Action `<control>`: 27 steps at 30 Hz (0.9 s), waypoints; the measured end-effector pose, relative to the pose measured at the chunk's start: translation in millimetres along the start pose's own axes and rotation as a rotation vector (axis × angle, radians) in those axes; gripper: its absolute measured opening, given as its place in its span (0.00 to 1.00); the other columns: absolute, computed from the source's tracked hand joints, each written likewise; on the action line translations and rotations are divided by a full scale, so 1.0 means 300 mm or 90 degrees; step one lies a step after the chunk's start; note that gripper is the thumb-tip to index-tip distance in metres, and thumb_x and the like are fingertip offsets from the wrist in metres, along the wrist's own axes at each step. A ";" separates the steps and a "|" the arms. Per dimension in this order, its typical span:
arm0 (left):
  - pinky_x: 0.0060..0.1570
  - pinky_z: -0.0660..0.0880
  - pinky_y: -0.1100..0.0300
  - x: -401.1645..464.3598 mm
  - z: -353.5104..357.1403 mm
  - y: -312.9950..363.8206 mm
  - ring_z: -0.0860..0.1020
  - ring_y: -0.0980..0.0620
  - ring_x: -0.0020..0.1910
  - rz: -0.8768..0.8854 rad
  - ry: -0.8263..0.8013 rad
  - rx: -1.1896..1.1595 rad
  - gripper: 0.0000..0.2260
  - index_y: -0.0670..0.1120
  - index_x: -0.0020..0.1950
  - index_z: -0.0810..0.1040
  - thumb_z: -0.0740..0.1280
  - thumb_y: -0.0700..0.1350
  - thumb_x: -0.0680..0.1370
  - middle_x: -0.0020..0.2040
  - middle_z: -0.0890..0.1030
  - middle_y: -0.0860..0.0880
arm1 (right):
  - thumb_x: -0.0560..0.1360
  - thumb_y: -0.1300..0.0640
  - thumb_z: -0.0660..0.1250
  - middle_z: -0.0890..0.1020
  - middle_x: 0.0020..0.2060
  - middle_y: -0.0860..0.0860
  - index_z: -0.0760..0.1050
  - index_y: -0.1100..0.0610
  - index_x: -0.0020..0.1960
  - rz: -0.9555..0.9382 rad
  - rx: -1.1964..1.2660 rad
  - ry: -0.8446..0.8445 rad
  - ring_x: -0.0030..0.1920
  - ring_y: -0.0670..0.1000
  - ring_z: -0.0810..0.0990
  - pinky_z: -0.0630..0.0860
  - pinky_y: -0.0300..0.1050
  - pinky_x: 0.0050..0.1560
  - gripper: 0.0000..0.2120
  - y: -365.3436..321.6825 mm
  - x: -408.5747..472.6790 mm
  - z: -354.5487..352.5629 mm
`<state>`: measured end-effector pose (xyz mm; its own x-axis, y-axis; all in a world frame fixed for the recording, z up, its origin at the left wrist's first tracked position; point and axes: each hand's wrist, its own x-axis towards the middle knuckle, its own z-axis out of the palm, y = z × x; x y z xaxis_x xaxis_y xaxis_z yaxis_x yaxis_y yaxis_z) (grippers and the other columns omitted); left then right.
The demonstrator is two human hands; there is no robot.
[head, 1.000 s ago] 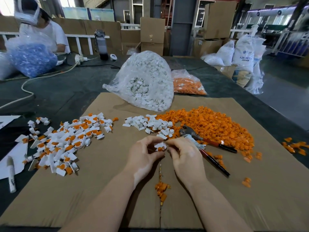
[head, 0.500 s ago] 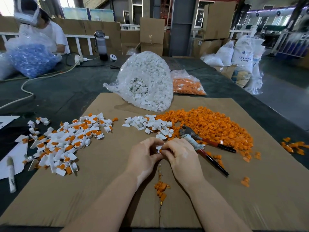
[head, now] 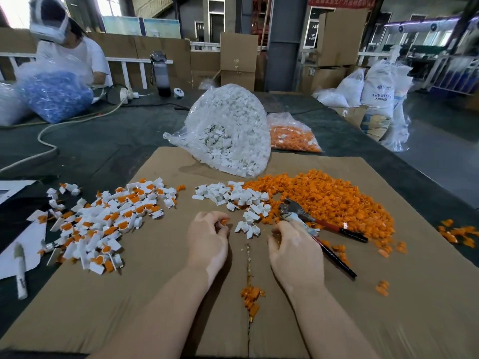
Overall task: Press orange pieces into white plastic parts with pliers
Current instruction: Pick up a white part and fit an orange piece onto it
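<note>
My left hand (head: 207, 238) pinches a white plastic part with an orange piece (head: 223, 222) at its fingertips, just above the cardboard sheet (head: 160, 294). My right hand (head: 294, 248) lies to the right, fingers loosely curled and touching the taped lower handle of the pliers (head: 298, 212). The pliers lie on the cardboard with their red-and-black handles spread. Loose white parts (head: 233, 195) sit just beyond my hands, beside a big heap of orange pieces (head: 337, 200). A pile of white parts with orange pieces in them (head: 103, 221) lies at the left.
A clear bag of white parts (head: 233, 128) and a bag of orange pieces (head: 293, 137) stand behind the cardboard. A few orange pieces (head: 251, 296) lie between my forearms. A marker (head: 20, 270) lies on white paper at the left. Another person (head: 67, 53) works at the far left.
My hands were together on one white part and have come apart. The left hand keeps the part; the right hand has moved right onto the pliers' handle.
</note>
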<state>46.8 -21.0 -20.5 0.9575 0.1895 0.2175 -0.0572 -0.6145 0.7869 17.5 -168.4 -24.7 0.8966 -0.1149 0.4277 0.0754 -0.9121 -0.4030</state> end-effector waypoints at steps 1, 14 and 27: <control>0.44 0.59 0.73 0.011 -0.013 -0.012 0.70 0.55 0.47 -0.015 0.008 0.024 0.11 0.46 0.57 0.79 0.64 0.37 0.77 0.49 0.72 0.50 | 0.77 0.56 0.64 0.79 0.48 0.51 0.78 0.58 0.49 -0.005 0.005 -0.007 0.44 0.52 0.78 0.75 0.43 0.42 0.07 0.002 0.004 0.001; 0.71 0.52 0.47 0.144 -0.124 -0.112 0.53 0.45 0.73 -0.069 0.061 0.408 0.22 0.48 0.73 0.63 0.59 0.50 0.80 0.75 0.58 0.47 | 0.76 0.67 0.62 0.77 0.46 0.51 0.78 0.58 0.50 -0.041 -0.016 -0.017 0.47 0.52 0.75 0.75 0.44 0.45 0.08 -0.009 0.016 0.007; 0.72 0.39 0.44 0.325 -0.091 -0.090 0.44 0.45 0.76 0.017 -0.146 0.651 0.23 0.44 0.74 0.59 0.53 0.41 0.79 0.76 0.58 0.43 | 0.61 0.75 0.72 0.78 0.36 0.56 0.78 0.62 0.37 -0.070 -0.009 0.058 0.35 0.55 0.78 0.77 0.47 0.32 0.11 -0.016 0.018 0.011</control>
<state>134.0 35.0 -4.6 0.9962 0.0821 0.0281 0.0846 -0.9910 -0.1037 23.4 -163.3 -23.0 0.8398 -0.0486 0.5406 0.1643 -0.9265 -0.3386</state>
